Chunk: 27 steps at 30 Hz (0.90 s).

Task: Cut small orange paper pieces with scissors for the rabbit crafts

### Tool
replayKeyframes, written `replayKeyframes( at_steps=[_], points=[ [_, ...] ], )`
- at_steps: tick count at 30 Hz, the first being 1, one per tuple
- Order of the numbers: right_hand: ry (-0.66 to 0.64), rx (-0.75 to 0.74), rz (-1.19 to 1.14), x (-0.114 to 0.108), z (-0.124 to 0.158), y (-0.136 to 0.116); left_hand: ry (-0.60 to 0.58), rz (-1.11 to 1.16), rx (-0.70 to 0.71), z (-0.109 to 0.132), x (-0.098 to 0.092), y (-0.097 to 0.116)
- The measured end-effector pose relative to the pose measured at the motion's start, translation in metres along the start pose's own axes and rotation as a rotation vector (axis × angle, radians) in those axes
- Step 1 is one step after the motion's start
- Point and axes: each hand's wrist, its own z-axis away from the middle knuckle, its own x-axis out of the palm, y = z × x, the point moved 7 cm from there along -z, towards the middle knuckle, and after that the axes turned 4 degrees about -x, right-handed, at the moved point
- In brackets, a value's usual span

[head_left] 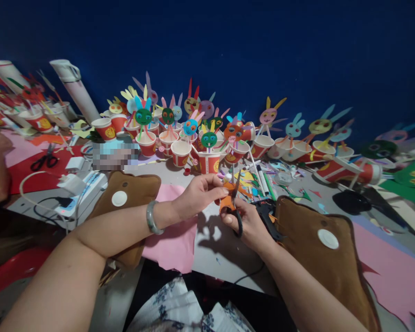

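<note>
In the middle of the frame, left hand (202,196): thumb and forefinger pinched on the edge of a piece of orange paper (226,204); a grey-green bangle (154,217) rings the wrist.
Right hand (249,227), just right of centre: fingers curled round the dark handles of the scissors (237,189), blades pointing up.
Orange paper: between the two hands, beside the scissors; how far the blades stand apart, I cannot tell.
Pink sheet (180,230): lower centre, partly under the left forearm.
Brown padded pieces: one left of centre (143,186), one at lower right (307,258), each bearing a white disc.
Glue gun (271,221): black, beside the right hand.
Paper cups (180,154): rows across the middle, many with long-eared paper faces (143,116) above them.
Power strip (86,196): left of the frame, with white plugs in it.
Wall (207,41): dark blue, filling the top.
</note>
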Motion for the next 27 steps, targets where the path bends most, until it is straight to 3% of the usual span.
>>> replayKeyframes(
  at_steps=[27],
  points=[
    [-0.004,0.05,-0.014,-0.0001,0.0002,0.0062,-0.017,-0.005,0.015,-0.0035,-0.0027,0.0005]
  ],
)
